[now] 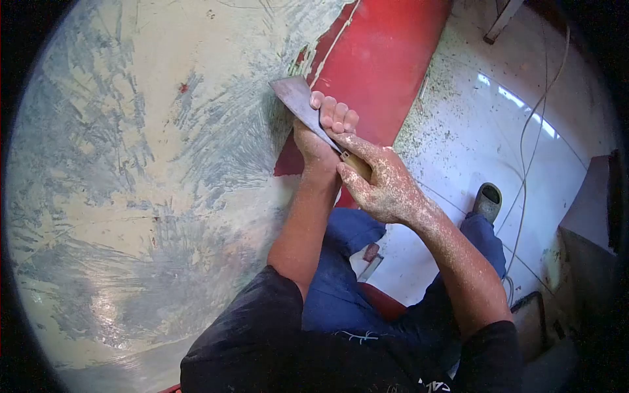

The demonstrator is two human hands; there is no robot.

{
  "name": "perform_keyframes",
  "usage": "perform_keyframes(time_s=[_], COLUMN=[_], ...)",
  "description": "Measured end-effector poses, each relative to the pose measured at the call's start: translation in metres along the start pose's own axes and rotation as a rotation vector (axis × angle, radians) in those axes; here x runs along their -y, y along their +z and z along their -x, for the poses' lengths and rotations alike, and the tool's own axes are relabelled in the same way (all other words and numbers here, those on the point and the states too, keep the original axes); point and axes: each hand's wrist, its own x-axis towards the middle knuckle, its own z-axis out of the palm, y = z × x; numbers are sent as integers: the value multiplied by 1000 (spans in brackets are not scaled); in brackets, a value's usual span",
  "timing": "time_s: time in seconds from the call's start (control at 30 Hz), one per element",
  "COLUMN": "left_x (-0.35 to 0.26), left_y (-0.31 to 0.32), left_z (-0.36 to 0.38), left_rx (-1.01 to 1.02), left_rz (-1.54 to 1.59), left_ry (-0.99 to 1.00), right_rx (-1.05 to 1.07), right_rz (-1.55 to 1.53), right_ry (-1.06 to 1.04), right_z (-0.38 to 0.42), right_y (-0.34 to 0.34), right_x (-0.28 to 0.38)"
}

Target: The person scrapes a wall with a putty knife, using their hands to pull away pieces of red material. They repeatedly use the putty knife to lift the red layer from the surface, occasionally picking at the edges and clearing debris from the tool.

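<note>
A scraper (301,103) with a wide metal blade and a wooden handle lies slantwise across both hands. My right hand (390,183), speckled with pale dust, is closed round the handle. My left hand (337,118) is under and beside the blade, its fingers curled up at the blade's right edge; the blade hides part of the palm. Beneath the hands is a large panel (216,131), coated in patchy cream and grey filler, with a bare red strip (377,65) along its right side. The blade's wide end points up and left.
Scrapings (429,111) lie scattered over the white tiled floor (472,144) beside the panel. A thin cable (524,150) runs down the right side. My shoe (488,200) is on the tiles. At the top right stands a leg of some furniture (503,21).
</note>
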Motion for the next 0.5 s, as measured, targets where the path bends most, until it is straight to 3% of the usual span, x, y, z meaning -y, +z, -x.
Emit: perform_keyframes(time_s=[0.1,0.13,0.27,0.37,0.5], left_x=[2,2,3,6,2], left_y=[0,1,6,5,3], left_z=[-1,-2,-10,-7,-19], left_rx=[101,98,-17,118,40], left_rz=[-74,-49,-21,-42,-17], left_ry=[38,37,12,35,3], right_rx=[56,53,-53,7,-21], right_rz=[26,125,24,39,33], right_ry=[101,33,-32,40,-24], right_z=[2,-1,-6,-1,-14], right_y=[-6,-8,-6,-11,-13], right_x=[8,6,3,5,-3])
